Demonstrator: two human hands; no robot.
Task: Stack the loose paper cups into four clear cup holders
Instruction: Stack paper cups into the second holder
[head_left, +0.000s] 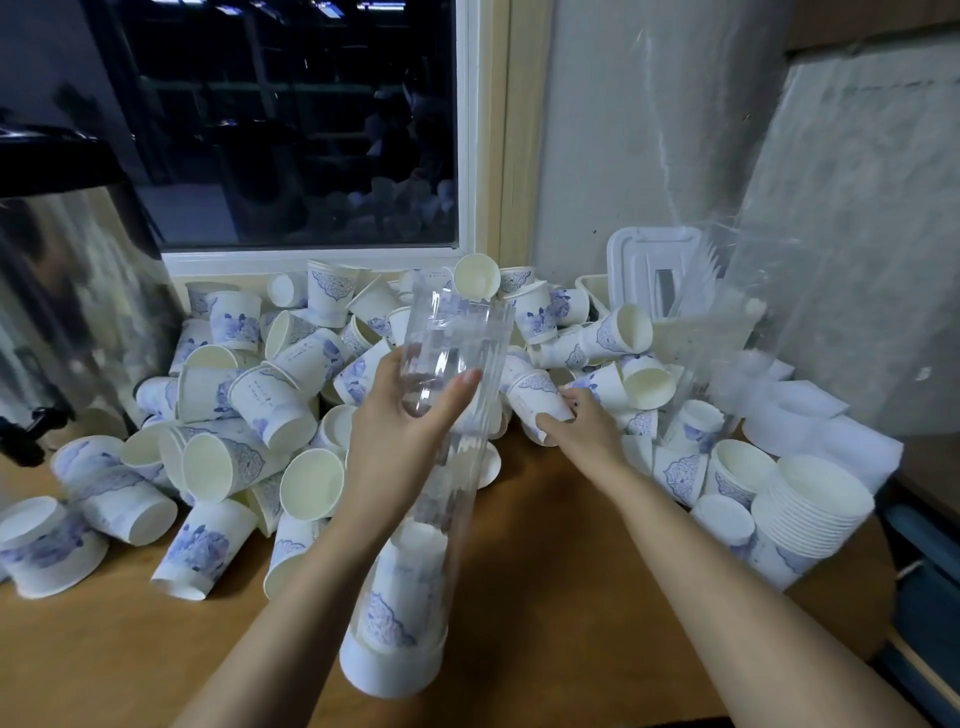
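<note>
Nested cups (400, 623) are sitting in the near, lower end of a clear cup holder (452, 338), which is hanging tilted over the near middle of the bench (545, 545).

- Left hand (400, 431) is wrapping the tube around its middle, thumb on one side and fingers on the other. It is angling the open far end toward the pile, probably so the next cup can slide down onto the nested ones.
- Right hand (582, 431) is closing its fingers round one loose paper cup (537, 395) at the near fringe of the pile, just right of the tube.
- Pile of loose cups (249, 395) is sprawling along the far edge of the bench, under the window (291, 130) and against the wall, most cups lying on their sides.
- Tall bare stack of cups (815, 504) is leaning near the right edge.
- Steel urn (67, 291) is standing at the far left corner.

Judging by the pile, filling is only beginning; no other holders are clearly showing.
</note>
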